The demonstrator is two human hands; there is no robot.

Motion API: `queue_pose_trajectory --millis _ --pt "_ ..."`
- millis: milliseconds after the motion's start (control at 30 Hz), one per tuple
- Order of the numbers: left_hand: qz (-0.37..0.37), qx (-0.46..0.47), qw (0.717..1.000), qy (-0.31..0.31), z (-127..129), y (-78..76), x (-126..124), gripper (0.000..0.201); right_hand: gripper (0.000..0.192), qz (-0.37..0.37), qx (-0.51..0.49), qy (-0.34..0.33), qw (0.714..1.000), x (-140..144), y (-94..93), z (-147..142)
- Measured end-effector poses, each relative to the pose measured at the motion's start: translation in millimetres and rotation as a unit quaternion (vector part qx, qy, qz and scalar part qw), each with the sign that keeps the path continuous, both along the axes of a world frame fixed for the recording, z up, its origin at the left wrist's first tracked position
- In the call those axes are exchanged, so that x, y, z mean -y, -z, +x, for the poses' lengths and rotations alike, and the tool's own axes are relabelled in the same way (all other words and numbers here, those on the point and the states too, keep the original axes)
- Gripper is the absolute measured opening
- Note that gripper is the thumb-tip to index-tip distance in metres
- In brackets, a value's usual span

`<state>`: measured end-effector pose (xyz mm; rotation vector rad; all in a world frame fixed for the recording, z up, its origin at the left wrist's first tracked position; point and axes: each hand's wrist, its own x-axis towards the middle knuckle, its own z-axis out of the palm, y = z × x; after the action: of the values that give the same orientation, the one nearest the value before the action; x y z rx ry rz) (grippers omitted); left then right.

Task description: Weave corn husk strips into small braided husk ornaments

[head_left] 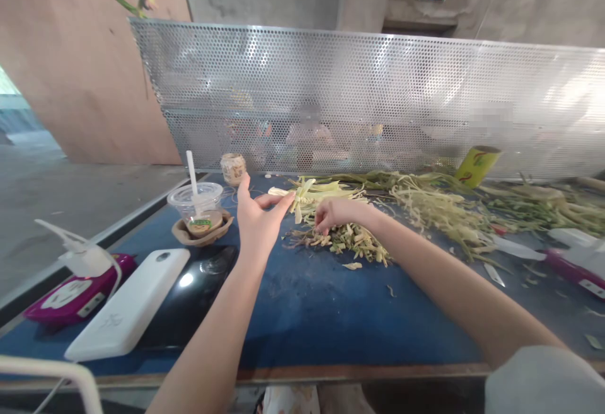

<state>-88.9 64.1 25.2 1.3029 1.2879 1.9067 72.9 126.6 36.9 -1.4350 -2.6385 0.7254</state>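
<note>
My left hand [259, 220] reaches forward over the blue table, with thumb and fingertips pinching one end of a pale yellow-green bundle of plaited husk-like strips [309, 196]. To its right, my right hand [332, 213] is closed, fingers curled in. Whatever the right fingers hold, if anything, is hidden. Just below and beside that hand lies a heap of short, dried, curled plant pieces [355, 242]. One loose scrap [352, 266] rests on the tabletop in front of the heap.
On the left are a plastic cup with straw [202, 209] in a cardboard holder, a twine-wrapped jar [233, 168], a black phone-like slab [198, 294], a white power bank [130, 300] and a purple socket [78, 294]. Rightward lie fibres [425, 206], a yellow can [477, 166] and a blade [494, 274]. Perforated metal [331, 86] stands behind.
</note>
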Motion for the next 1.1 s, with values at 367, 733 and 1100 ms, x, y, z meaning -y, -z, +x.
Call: queue_pose_trajectory --millis 367,733,1100 --pt "0.001 0.024 1.0 0.007 -1 -1.0 -3 0.1 0.014 0.003 -0.096 0.004 0.995 5 -20.9 21" --pt "0.024 0.046 0.998 -0.028 -3 0.7 -7 0.093 0.016 0.055 -0.254 0.039 0.965 4 1.1 9" --pt "0.033 0.056 0.998 -0.025 -2 -1.8 -4 0.092 0.015 0.055 -0.245 0.033 0.967 6 0.8 9"
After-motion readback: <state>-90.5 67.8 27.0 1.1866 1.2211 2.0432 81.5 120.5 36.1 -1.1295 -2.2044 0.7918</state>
